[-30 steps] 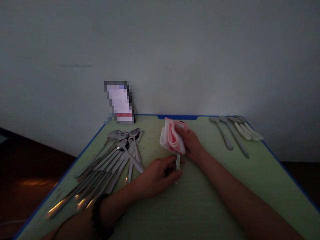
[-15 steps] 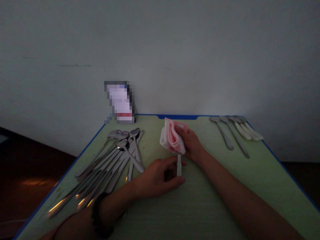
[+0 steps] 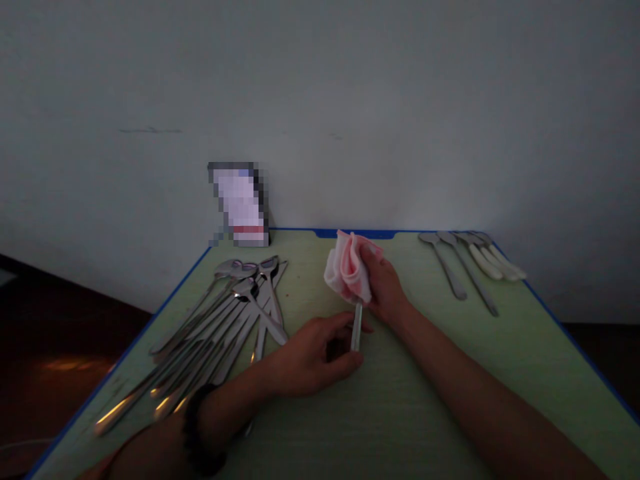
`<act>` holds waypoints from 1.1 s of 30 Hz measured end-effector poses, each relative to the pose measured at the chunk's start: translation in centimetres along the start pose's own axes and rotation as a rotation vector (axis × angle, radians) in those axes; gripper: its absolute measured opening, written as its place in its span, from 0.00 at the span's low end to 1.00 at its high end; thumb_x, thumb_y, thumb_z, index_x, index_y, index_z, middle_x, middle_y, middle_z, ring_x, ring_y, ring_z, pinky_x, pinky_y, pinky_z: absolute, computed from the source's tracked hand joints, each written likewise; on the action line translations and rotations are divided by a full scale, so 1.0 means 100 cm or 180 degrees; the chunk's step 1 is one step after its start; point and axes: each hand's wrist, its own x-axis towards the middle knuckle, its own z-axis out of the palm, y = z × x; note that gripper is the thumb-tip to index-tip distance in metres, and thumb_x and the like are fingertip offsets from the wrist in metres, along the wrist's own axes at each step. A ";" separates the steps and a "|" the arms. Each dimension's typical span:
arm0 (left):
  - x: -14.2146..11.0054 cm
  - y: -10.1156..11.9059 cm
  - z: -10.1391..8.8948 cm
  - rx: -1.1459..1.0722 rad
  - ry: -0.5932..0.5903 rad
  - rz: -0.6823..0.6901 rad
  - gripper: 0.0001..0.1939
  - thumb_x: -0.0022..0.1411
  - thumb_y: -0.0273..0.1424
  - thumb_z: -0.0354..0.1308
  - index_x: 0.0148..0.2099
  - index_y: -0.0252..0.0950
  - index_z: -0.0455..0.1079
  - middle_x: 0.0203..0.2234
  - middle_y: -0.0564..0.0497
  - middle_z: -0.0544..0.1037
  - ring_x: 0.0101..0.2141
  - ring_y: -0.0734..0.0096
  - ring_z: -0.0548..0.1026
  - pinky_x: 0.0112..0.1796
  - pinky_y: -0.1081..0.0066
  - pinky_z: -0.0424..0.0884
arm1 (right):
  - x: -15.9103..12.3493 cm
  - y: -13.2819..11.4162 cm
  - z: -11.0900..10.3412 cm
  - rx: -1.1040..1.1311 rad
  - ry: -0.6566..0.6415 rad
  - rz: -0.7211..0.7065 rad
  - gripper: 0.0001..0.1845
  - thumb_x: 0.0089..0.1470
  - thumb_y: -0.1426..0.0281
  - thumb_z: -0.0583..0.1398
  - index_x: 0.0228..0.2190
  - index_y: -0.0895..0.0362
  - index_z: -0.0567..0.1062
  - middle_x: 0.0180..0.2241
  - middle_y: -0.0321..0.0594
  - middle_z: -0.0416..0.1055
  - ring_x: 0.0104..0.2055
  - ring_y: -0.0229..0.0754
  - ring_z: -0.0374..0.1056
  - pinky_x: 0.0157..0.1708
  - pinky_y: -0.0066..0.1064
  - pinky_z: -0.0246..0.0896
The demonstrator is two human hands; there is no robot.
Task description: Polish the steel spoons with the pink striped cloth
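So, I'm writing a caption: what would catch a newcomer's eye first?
Probably the folded pink-and-white cloth in the right hand, near the centre, above a slim metal handle in the left hand. Then the bright pixelated screen at the far left, and the shiny metal cutlery heaped nearer.

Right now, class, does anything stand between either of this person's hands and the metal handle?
Yes, for the right hand: the folded pink-and-white cloth is in its grip, and the metal handle runs up into it out of sight. For the left hand, nothing visible: the handle's bare lower stretch sits directly in its grasp.
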 end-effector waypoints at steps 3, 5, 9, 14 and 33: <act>0.000 -0.001 0.001 0.0005 0.0007 0.0018 0.15 0.61 0.32 0.51 0.50 0.34 0.61 0.26 0.55 0.67 0.24 0.77 0.64 0.24 0.76 0.61 | 0.001 0.001 -0.001 0.0033 0.0133 0.0070 0.18 0.45 0.54 0.62 0.27 0.56 0.73 0.22 0.35 0.70 0.22 0.35 0.62 0.23 0.28 0.57; 0.000 -0.002 0.001 0.0020 0.0010 0.0022 0.15 0.61 0.32 0.51 0.49 0.34 0.61 0.28 0.54 0.69 0.24 0.76 0.65 0.25 0.76 0.61 | 0.003 0.002 -0.001 0.0117 0.0160 0.0087 0.18 0.43 0.54 0.63 0.27 0.56 0.74 0.23 0.36 0.71 0.23 0.36 0.63 0.24 0.28 0.58; 0.000 -0.002 0.001 0.0043 0.0073 0.0031 0.12 0.61 0.32 0.51 0.46 0.34 0.62 0.30 0.52 0.70 0.26 0.75 0.66 0.25 0.76 0.62 | 0.007 0.005 -0.002 0.0274 0.0252 0.0026 0.17 0.44 0.54 0.62 0.30 0.54 0.74 0.25 0.37 0.72 0.25 0.38 0.65 0.26 0.29 0.61; -0.001 -0.003 0.002 0.0001 0.0090 0.0089 0.08 0.62 0.34 0.50 0.39 0.35 0.62 0.29 0.53 0.69 0.27 0.74 0.67 0.27 0.75 0.64 | 0.012 0.008 -0.004 0.0358 0.0275 0.0059 0.17 0.46 0.53 0.61 0.30 0.52 0.73 0.26 0.36 0.72 0.25 0.38 0.66 0.27 0.30 0.63; 0.001 0.002 0.004 0.0126 0.0014 -0.0079 0.12 0.59 0.32 0.54 0.45 0.35 0.58 0.23 0.58 0.67 0.22 0.77 0.64 0.24 0.76 0.60 | 0.002 -0.001 -0.002 -0.0004 0.0035 0.0129 0.15 0.44 0.57 0.63 0.26 0.56 0.74 0.23 0.35 0.71 0.23 0.35 0.64 0.24 0.28 0.59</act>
